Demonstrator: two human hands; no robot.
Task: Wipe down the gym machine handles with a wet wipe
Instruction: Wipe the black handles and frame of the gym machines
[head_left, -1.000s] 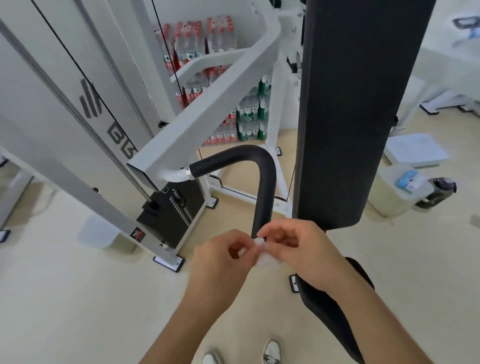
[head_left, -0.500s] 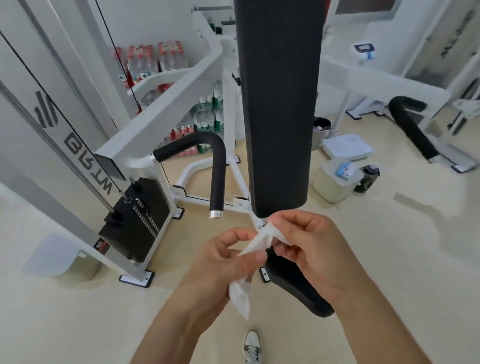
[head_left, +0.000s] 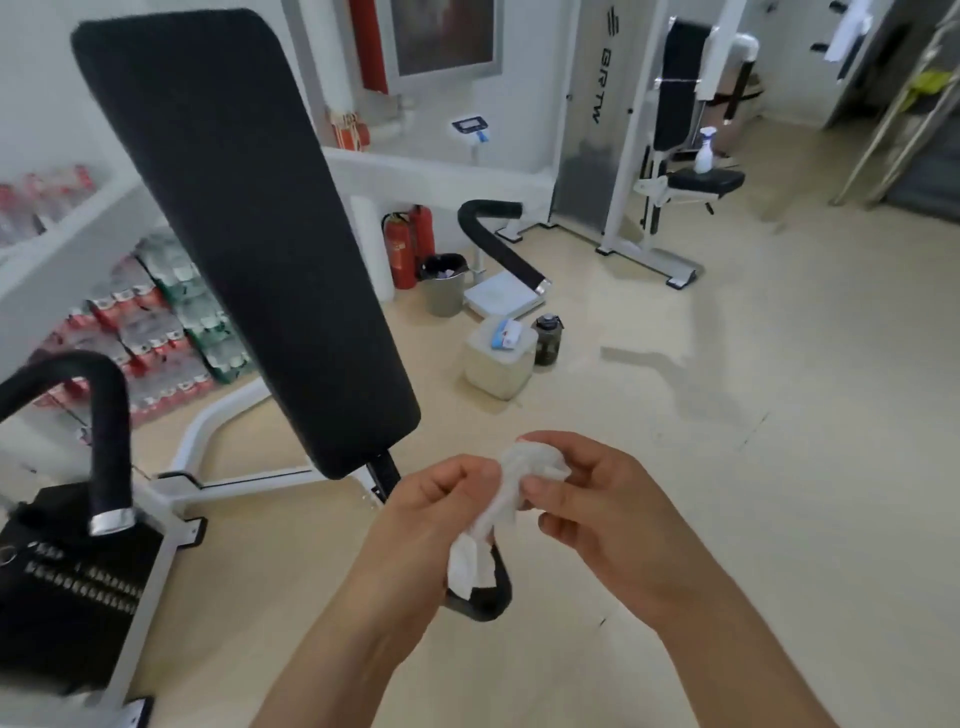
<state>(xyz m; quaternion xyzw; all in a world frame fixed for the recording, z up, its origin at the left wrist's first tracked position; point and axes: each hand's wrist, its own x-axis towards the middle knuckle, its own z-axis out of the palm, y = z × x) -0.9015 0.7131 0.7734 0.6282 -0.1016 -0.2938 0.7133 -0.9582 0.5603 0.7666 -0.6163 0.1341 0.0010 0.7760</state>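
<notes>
The left hand (head_left: 436, 514) and right hand (head_left: 597, 509) both pinch the bunched wipe (head_left: 514, 483) at six o'clock, well apart from the near handle (head_left: 109, 431) at nine o'clock and far handle (head_left: 498, 244) at twelve; if either pinch loosens, the dangling tail could slip out and fall.

wet wipe (head_left: 511, 483): just 1, lower middle
foam handles (head_left: 106, 431) (head_left: 501, 250): 2, far left and middle
back pads (head_left: 234, 234) (head_left: 678, 83): 2
fire extinguishers (head_left: 399, 249) (head_left: 423, 228): 2
trash bin (head_left: 441, 291): 1
water jug (head_left: 548, 340): 1
spray bottle (head_left: 705, 150): 1, upper right
</notes>
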